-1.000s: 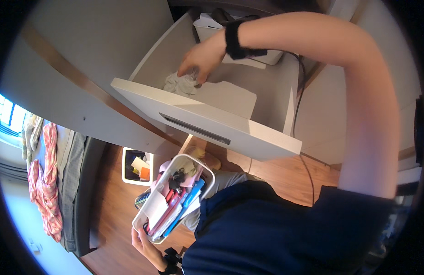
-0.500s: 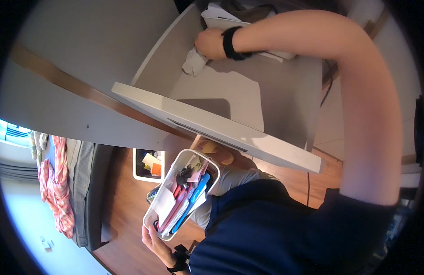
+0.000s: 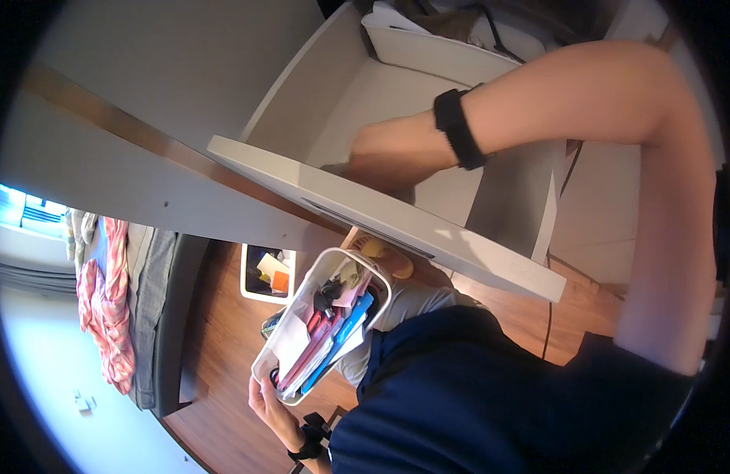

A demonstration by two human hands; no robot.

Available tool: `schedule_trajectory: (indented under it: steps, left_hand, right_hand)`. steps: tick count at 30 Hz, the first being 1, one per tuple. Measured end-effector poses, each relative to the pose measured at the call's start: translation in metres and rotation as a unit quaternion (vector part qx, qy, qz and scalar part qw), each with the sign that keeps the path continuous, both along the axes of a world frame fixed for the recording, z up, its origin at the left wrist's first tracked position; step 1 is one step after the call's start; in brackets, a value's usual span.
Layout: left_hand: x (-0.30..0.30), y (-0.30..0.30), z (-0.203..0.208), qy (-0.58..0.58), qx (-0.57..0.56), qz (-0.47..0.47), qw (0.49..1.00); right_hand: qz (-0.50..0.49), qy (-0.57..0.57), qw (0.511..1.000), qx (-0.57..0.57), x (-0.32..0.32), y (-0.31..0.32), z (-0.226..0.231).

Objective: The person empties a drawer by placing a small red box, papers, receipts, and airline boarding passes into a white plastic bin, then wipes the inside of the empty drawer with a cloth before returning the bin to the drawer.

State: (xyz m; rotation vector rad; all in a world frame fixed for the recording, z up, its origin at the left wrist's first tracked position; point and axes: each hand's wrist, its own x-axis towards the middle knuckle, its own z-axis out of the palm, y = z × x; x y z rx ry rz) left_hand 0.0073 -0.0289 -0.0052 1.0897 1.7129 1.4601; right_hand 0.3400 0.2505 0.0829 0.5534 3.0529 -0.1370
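Note:
My left hand (image 3: 272, 407) grips the near end of a narrow white plastic bin (image 3: 264, 365). Pink and blue flat items, papers and dark small things fill this bin. My right hand (image 3: 396, 154) is down inside an open white drawer (image 3: 396, 217), close behind its front panel. Its fingers are mostly hidden and a little blurred. A greyish bit of a crumpled white tissue (image 3: 334, 168) shows beside the knuckles. Further back in the drawer stands a white box (image 3: 416, 55) with papers and a dark cloth in it.
On the wooden floor (image 3: 223, 355) stands another white bin (image 3: 266, 298) with papers and an orange item. At the left is a bed with a pink patterned cloth (image 3: 104, 316). A cable (image 3: 549, 332) hangs below the drawer's right side.
My right hand has moved from beside the box at the back of the drawer to just behind the front panel, the tissue moving with it. My left hand still holds its bin.

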Motion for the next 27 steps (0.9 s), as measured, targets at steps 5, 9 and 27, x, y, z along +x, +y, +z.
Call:
schedule_trajectory:
  steps: [5, 9, 27]
  left_hand:
    - [-0.007, -0.003, -0.002, -0.017, -0.018, 0.001, 1.000]
    - [-0.002, -0.001, -0.001, -0.026, -0.018, -0.021, 0.999]
    - [-0.012, 0.004, -0.005, -0.023, -0.008, -0.019, 1.000]
  right_hand:
    - [0.165, 0.116, 0.965, -0.169, 0.040, 0.003, -0.004]
    - [0.077, -0.147, 0.973, -0.162, 0.066, -0.045, 0.034]
    - [-0.111, -0.323, 0.856, -0.387, 0.064, -0.020, 0.077]
